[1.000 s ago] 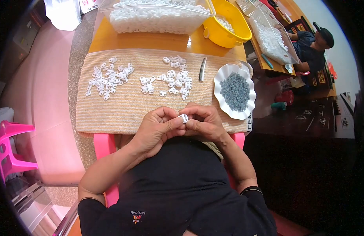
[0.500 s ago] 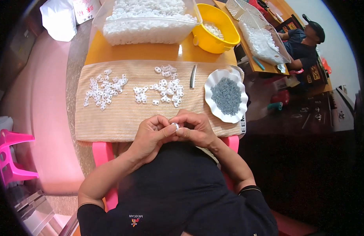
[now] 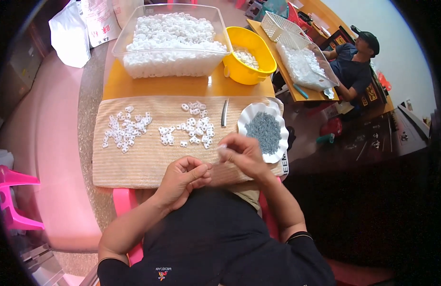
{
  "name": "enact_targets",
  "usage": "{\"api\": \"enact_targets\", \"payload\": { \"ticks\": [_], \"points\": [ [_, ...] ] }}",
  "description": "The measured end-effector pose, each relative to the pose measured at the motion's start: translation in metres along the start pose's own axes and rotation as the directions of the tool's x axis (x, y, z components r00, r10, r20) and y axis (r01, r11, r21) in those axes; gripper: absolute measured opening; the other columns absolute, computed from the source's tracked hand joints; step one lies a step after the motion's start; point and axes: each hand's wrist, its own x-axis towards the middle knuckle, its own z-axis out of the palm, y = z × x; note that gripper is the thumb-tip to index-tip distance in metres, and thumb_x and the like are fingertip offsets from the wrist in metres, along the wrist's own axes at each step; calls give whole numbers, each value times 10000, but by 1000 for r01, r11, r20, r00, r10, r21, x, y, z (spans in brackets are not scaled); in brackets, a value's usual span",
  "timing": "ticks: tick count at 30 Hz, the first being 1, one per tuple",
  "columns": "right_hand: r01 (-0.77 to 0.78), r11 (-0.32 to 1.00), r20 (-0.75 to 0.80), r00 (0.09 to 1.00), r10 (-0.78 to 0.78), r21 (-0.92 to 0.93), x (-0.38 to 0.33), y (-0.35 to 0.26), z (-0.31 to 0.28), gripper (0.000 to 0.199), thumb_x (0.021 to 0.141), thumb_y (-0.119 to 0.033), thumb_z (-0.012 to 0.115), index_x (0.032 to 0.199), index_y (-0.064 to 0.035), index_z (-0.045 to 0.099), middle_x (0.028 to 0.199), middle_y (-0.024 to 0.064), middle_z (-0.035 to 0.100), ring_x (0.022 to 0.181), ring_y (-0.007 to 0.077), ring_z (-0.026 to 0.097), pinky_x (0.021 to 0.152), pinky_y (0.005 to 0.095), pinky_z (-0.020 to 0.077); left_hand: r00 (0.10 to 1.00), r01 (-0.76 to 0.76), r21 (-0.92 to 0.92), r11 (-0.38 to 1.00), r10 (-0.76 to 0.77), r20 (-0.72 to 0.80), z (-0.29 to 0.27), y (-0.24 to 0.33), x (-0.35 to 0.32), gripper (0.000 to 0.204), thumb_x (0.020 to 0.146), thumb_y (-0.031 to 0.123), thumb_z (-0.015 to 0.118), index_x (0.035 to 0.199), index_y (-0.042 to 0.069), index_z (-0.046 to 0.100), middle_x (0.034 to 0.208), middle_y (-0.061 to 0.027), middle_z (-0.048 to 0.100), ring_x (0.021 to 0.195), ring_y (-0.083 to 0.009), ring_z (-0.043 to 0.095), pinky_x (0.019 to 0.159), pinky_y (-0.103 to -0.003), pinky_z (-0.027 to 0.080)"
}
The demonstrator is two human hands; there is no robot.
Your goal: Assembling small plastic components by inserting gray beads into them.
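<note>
Above the near edge of the towel, my left hand [image 3: 186, 178] is closed, thumb against the index finger; whatever lies in the pinch is too small to make out. To its right and a little farther out, my right hand [image 3: 245, 156] is blurred by motion, its fingertips pinched on a small white plastic piece [image 3: 223, 147]. Beyond the hands, white two-holed plastic pieces lie in a left pile [image 3: 127, 127] and a middle group [image 3: 195, 127]. A white scalloped plate [image 3: 245, 114] of short grey rods [image 3: 264, 131] sits near my right hand.
The tan towel [image 3: 134, 174] covers the near table. Behind it stand a clear bin [image 3: 170, 66] of white pieces and a yellow tub [image 3: 244, 76]. A thin dark, curved strip [image 3: 224, 113] lies left of the plate. Another person [image 3: 351, 62] sits at a table at right.
My hands were together around a small white piece and are now apart. My right hand has moved right and away from me with the piece. The view has shifted slightly.
</note>
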Motion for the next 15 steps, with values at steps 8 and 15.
{"api": "enact_targets", "payload": {
  "ticks": [8, 15],
  "points": [
    [226, 838, -451, 759, -471, -496, 88, -82, -83, 203, 867, -112, 668, 978, 59, 655, 761, 34, 631, 591, 68, 561, 578, 204, 488, 1000, 23, -3, 1000, -23, -11, -3, -2, -2, 105, 873, 109, 675, 914, 48, 600, 926, -58, 671, 800, -112, 642, 748, -258, 554],
    [161, 781, -458, 731, -505, -604, 120, -58, -119, 224, 864, -88, 657, 1041, 49, 652, 744, 24, 634, 589, 72, 560, 541, 202, 459, 1000, 12, -31, 999, -13, -21, -4, -2, -3, 103, 871, 100, 666, 912, 34, 598, 895, -62, 653, 764, -117, 637, 727, -267, 567]
  ]
}}
